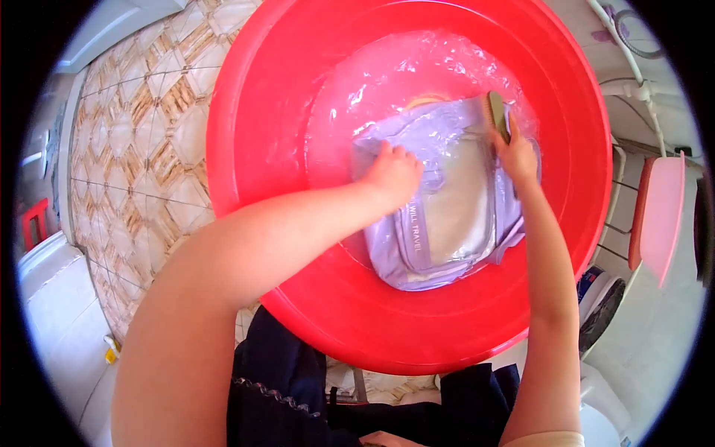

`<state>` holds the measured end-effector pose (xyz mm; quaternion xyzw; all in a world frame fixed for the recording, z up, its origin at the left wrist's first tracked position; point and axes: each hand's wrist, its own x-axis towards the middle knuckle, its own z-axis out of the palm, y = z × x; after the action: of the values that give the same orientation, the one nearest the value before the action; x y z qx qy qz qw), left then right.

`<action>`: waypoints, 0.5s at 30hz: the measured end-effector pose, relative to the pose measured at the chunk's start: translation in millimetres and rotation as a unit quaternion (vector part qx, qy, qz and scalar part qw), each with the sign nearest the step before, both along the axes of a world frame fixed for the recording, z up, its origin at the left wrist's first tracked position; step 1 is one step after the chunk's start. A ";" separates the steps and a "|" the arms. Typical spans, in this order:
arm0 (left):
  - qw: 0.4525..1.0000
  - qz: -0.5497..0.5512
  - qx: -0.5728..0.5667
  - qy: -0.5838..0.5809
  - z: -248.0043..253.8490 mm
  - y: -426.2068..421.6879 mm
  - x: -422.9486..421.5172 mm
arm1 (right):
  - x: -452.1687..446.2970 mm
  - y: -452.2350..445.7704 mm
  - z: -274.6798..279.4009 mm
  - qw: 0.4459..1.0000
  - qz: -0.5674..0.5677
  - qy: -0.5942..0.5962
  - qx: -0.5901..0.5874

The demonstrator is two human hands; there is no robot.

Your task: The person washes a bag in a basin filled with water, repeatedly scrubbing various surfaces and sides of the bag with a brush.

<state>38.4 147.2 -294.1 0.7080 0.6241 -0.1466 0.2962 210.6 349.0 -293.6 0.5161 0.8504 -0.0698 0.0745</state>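
Observation:
A wet lavender backpack with a pale front panel and white lettering lies in shallow water inside a big red basin. My left hand is closed on the fabric at the bag's left side, its fingers curled. In my right hand is a scrub brush with an olive-brown back, held at the bag's upper right edge. The brush's bristles are hidden from view.
Patterned floor tiles stretch out to the left. At the right, a pink plastic basin stands on edge near white pipes. A round bucket-like container sits beside the red basin.

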 end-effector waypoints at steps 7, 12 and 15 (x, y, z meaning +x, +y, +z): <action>0.973 0.080 0.217 0.005 -39.2 4.3 -38.6 | 73.1 -97.2 -40.1 0.983 -0.138 0.101 0.060; 0.994 0.102 0.002 0.037 -23.3 28.5 -55.8 | 24.6 -133.5 -52.6 0.975 -0.107 0.143 0.135; 0.942 0.160 -0.294 -0.016 -21.1 30.3 -87.2 | 2.5 -110.0 -55.7 0.979 -0.046 0.167 0.107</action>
<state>-48.8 177.5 -315.2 0.4830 0.6534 -0.2627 0.5204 213.1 239.0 -349.3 0.5408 0.8287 -0.0670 -0.1278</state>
